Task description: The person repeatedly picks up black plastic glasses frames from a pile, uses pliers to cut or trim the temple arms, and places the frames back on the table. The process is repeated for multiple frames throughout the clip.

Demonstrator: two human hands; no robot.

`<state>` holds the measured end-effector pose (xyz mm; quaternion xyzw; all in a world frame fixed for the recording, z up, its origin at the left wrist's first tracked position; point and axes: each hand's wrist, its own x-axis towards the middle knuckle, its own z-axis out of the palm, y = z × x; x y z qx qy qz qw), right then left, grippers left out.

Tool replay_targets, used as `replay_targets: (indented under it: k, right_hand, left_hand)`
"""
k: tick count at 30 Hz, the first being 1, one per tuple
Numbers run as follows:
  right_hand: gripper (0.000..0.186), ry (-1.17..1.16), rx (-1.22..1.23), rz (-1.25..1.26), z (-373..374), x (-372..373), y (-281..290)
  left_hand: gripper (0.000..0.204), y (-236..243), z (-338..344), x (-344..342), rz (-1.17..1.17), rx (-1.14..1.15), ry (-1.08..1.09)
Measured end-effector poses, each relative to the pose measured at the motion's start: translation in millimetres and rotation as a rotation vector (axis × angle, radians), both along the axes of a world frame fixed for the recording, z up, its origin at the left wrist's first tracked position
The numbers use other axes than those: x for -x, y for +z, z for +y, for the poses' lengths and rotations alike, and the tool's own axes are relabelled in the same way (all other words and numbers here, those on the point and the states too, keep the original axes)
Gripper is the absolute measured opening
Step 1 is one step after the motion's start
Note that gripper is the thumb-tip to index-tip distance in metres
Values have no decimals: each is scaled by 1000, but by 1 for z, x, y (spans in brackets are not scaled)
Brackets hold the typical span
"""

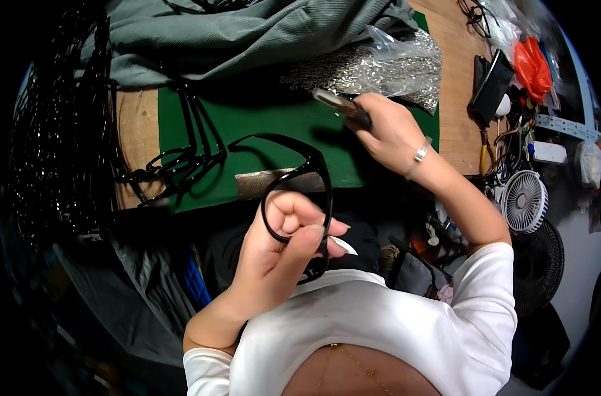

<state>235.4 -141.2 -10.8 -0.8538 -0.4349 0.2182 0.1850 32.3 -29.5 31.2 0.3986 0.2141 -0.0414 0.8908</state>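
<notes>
A black eyeglass frame (pixel 329 177) is pinched in my left hand (pixel 274 241), held up in front of the table's near edge. One temple arm stretches away toward the green mat (pixel 274 119); the other end is partly hidden by my fingers. Further right, my right hand (pixel 389 129) is closed around pliers (pixel 337 102) with dark handles. Their metal jaws point left, beside a clear plastic bag (pixel 406 69) heaped with small silvery metal pieces. On the mat's near edge lies a rough metallic strip (pixel 254 186). Several black eyeglass frames (pixel 205 129) rest at the mat's left.
A large mass of glossy black frames (pixel 63 145) fills the left side. Grey-green cloth (pixel 247 39) covers the table's far part. Along the right stand a dark phone (pixel 492 86), a red plastic bag (pixel 532 69), tools, cables and a small white fan (pixel 524 201).
</notes>
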Motion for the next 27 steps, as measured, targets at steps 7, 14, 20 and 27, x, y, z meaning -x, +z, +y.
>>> replay_targets:
  k: [7,14,20,27]
  right_hand:
    - [8,-329,-573,866,-9,55,36]
    - [17,-512,-660,1030,-6,64,29]
    - [21,-608,-519,1279,-2,55,37]
    - [25,-519,-425,1423,2,51,49]
  left_hand:
    - [53,-25,-36,-20,-132,-245,202]
    - [54,-33,-46,-29,-187,-422,224]
    - [53,-23,-32,-24,-96,-357,95]
    - [55,-10,-11,-18,-93,-104,56]
